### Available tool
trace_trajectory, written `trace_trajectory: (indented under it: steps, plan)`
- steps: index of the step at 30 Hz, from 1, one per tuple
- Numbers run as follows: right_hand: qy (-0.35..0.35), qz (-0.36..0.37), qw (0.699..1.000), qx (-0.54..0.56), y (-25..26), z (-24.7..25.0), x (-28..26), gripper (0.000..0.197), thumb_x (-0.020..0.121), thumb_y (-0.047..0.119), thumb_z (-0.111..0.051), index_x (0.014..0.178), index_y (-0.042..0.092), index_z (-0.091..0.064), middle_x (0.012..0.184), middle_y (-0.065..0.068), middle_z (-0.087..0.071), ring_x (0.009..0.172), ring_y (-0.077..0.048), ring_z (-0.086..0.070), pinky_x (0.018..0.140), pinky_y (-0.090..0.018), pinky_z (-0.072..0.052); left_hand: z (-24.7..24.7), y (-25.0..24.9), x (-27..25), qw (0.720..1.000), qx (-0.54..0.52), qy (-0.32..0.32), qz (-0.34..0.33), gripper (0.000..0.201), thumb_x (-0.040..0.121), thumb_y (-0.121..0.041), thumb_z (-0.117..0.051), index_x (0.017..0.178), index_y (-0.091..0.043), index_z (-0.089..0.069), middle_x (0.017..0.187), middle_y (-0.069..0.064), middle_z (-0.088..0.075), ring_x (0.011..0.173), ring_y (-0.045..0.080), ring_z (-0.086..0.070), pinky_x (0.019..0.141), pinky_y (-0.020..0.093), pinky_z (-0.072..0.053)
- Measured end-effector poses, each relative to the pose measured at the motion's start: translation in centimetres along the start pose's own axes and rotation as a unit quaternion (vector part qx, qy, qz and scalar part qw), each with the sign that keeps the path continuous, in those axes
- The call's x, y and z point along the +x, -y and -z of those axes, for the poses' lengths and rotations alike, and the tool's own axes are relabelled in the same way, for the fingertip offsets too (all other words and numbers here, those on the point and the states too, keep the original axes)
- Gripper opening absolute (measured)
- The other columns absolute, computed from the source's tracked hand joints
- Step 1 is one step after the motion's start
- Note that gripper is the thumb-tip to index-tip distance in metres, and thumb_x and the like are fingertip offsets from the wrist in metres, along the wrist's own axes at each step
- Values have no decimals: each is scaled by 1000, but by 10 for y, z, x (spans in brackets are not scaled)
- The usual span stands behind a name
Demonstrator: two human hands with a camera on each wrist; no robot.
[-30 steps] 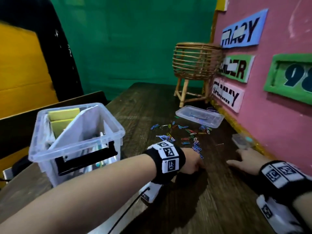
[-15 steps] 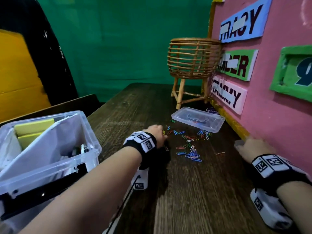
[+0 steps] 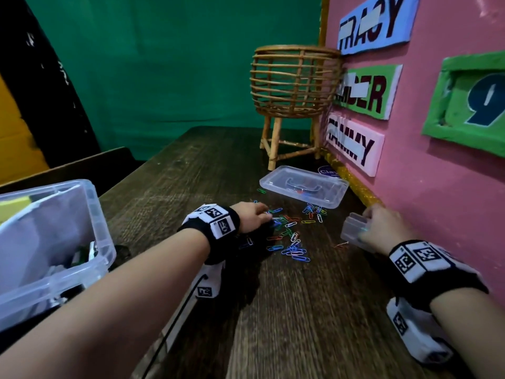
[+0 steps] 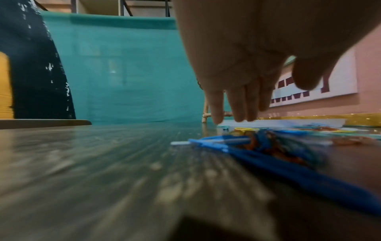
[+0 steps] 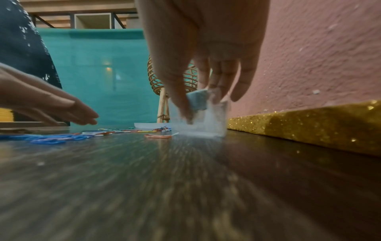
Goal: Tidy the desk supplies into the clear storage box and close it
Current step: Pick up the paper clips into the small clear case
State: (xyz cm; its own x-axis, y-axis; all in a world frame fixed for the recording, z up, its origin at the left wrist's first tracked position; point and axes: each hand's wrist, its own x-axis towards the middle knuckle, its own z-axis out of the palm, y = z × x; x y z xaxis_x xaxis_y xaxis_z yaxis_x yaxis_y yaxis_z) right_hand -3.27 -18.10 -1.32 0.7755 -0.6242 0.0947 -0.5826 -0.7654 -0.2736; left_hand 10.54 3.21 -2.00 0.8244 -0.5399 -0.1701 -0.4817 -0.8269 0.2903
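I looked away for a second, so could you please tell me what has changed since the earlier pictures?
The right hand, which lay flat by the wall, now grips the small clear case. The left hand moved forward onto the paper clips. The lid and rattan basket stayed put.

Coloured paper clips (image 3: 289,233) lie scattered flat on the dark wooden desk (image 3: 300,310). A clear storage box (image 3: 54,253) stands open at the left edge, holding paper and yellow pads. Its clear lid (image 3: 303,186) lies flat beyond the clips. A small clear case (image 3: 354,231), apparently tilted, rests at the right.
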Motion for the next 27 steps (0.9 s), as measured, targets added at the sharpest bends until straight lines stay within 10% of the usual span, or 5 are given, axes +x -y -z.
trace_trajectory:
  steps: [6, 14, 18, 22, 27]
  plan:
    - [-29, 1, 995, 100, 3, -5, 4, 19, 95, 22, -46, 95, 10, -60, 93, -9, -59, 83, -23, -56, 78, -37, -50, 0, 5, 27, 998, -6, -16, 63, 50, 99, -40, -34, 140, -12, -39, 146, 13, -42, 135, 28, -39, 109, 32, -31]
    - [-51, 1, 995, 81, -1, -6, 4, 15, 83, 17, -61, 69, 22, -64, 112, -9, -42, 119, -30, -37, 104, -50, -35, 9, -12, 35, 1000, 14, 1, -23, 33, 97, -19, -42, 126, -20, -57, 137, 4, -53, 125, 22, -49, 100, 26, -38]
    - [16, 23, 998, 64, 0, -5, -1, 15, 73, 25, -71, 65, 25, -58, 109, -6, -47, 112, -26, -44, 94, -38, -42, 14, -11, 48, 998, 17, -55, -14, 35, 89, -8, -47, 120, -15, -59, 129, 10, -58, 119, 26, -54, 99, 32, -45]
    - [83, 12, 996, 34, 0, -5, 1, 13, 73, 17, -71, 80, 19, -61, 105, -4, -57, 89, -17, -50, 71, -25, -39, 11, -16, 67, 997, 66, -37, 1, 38, 91, -19, -49, 129, -17, -53, 135, 9, -53, 124, 28, -51, 100, 33, -41]
    - [64, -24, 997, 22, -1, -4, 2, 31, 72, 19, -72, 101, 16, -62, 121, -11, -53, 104, -25, -55, 77, -28, -41, 2, 4, 130, 994, 97, -7, 50, 58, 76, -57, -42, 123, -26, -55, 127, 3, -60, 111, 30, -59, 97, 38, -47]
